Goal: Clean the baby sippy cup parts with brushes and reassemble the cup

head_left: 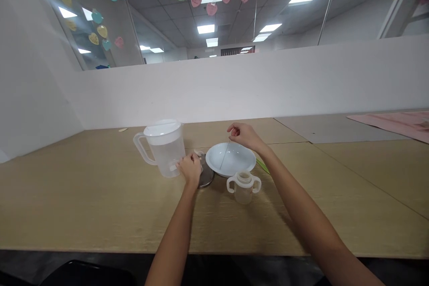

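Note:
My right hand (244, 135) is closed in a pinch above a white bowl (246, 155). From its fingers a thin, dark rod (225, 155) slants down into the bowl. Left of the bowl, my left hand (191, 167) is closed at a small clear plastic piece (200, 156), partly hidden by the fingers. Beneath that hand lies a dark round metal disc (207, 178). A translucent pitcher (164, 143) with a handle stands just left of my left hand. In front of the bowl is a two-handled baby cup (243, 190), upright and without a lid.
A green strip-like object (262, 165) lies right of the bowl, partly behind my right forearm. A pink cloth (398, 124) rests on a grey sheet (321, 128) at the back right. Beyond the wooden table (100, 205) rises a white wall (214, 89).

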Motion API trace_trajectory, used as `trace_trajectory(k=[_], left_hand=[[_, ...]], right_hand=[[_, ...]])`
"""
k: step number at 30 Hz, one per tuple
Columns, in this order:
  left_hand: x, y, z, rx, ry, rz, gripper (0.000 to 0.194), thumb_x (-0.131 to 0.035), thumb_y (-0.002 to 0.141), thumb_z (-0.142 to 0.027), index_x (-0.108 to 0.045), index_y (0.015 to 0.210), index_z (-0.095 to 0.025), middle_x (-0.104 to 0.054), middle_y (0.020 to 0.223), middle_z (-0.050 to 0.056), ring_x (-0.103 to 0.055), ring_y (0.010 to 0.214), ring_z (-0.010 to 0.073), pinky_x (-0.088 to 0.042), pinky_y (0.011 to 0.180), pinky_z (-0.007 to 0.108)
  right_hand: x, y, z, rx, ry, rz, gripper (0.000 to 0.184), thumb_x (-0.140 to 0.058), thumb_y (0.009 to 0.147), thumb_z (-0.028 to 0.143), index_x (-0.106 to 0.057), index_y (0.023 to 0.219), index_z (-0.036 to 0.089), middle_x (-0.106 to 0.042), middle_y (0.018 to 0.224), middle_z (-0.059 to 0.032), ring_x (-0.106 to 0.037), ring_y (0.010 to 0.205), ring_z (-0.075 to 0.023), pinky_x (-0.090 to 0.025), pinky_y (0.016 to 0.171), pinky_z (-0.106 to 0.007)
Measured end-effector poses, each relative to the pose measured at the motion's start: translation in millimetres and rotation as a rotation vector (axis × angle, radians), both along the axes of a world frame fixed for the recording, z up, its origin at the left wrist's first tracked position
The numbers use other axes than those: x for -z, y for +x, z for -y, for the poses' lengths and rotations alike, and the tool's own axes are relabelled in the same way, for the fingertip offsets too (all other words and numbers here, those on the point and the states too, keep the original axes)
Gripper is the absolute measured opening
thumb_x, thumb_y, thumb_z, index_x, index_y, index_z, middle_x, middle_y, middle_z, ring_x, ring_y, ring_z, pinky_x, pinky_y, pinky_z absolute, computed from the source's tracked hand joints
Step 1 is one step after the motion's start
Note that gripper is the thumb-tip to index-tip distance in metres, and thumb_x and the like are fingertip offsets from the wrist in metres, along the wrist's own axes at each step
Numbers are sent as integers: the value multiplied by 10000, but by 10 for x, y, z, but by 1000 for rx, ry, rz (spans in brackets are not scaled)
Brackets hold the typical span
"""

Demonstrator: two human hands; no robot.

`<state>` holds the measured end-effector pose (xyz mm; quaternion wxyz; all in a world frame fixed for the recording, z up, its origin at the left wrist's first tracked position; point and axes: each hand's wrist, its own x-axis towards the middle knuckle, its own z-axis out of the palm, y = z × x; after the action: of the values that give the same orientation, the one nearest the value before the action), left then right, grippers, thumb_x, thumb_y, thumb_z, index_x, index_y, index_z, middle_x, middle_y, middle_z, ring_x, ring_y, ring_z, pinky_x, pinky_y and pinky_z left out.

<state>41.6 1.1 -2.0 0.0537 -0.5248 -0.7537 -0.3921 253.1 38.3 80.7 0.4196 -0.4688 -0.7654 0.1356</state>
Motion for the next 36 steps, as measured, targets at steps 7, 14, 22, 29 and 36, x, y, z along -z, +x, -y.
trace_trajectory(k=[7,14,22,29,36], left_hand=[[2,-41,-24,96,207,422,357,-355,793,-301,-637,608,-185,-655,660,71,-570,663,196,-371,623,287],[-88,11,-107,360,465,918,231,-372,679,-306,-520,559,-174,-433,469,-24,-410,449,106,-349,489,234],[-210,109,-16,959,366,1397,113,-568,660,-254,-595,706,-155,-629,726,41,-585,662,117,-465,673,249],[-31,343,1,965,186,993,193,-651,691,-293,-683,813,-147,-689,832,53,-609,768,161,-439,803,282],[123,382,-43,1036,176,765,232,-631,737,-326,-670,888,-154,-686,937,71,-608,886,191,-439,834,294]], right_hand=[[65,-96,18,-193,-212,11,192,-546,722,237,-681,799,125,-646,710,-24,-551,655,-102,-393,591,-181],[232,-139,-80,-72,-130,132,331,-464,815,347,-646,669,113,-548,559,12,-454,533,-87,-294,507,-197],[353,-68,-216,103,-78,308,339,-386,880,269,-661,743,125,-657,704,-71,-548,654,-133,-323,595,-220],[-57,-58,109,312,264,38,384,-320,926,354,-599,738,168,-632,652,-46,-563,609,-143,-346,591,-238],[-443,-165,754,160,728,-335,392,-308,941,403,-507,676,195,-533,529,13,-495,470,-91,-355,519,-209]])
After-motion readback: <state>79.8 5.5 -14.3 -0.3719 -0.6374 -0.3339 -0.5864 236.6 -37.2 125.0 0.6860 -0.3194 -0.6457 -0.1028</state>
